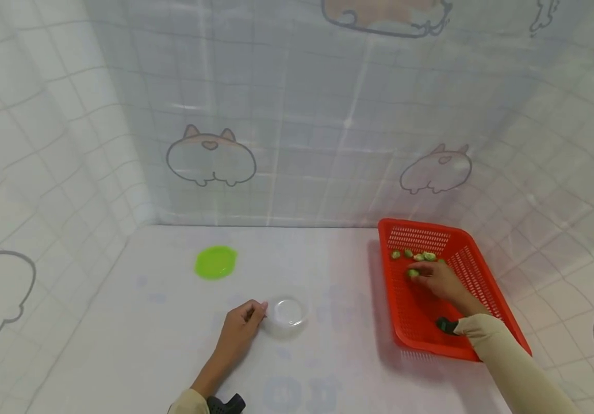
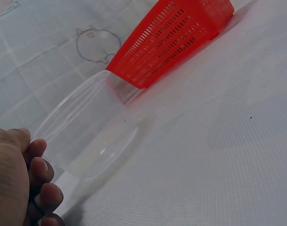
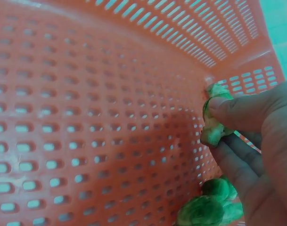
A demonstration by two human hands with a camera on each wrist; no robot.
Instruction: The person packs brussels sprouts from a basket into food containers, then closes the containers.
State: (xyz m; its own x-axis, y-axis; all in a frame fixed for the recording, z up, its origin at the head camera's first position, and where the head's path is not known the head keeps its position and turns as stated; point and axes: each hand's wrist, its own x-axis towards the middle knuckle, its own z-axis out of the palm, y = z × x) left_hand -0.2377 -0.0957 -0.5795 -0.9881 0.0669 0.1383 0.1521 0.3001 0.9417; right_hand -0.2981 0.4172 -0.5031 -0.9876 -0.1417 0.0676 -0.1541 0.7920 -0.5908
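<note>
Between its thumb and fingers my left hand [image 1: 242, 326] pinches the rim of a clear plastic bowl [image 1: 287, 313]. The left wrist view shows the bowl [image 2: 94, 132] standing on the white surface, with nothing visible inside. Over the red basket [image 1: 395, 310], my right hand [image 1: 439, 280] holds a Brussels sprout [image 1: 413, 273]. Seen from the right wrist, thumb and fingertips pinch this sprout [image 3: 213, 120] above the basket's slotted floor. More Brussels sprouts [image 1: 429, 256] lie near the basket's far side, partly hidden by the hand.
A bright green lid-like disc [image 1: 216, 263] lies flat on the white table [image 1: 136, 322], beyond the left hand. Pale sheeting [image 1: 297, 115] with cartoon animals rises along the back and both sides. The basket stands near the right-hand sheeting.
</note>
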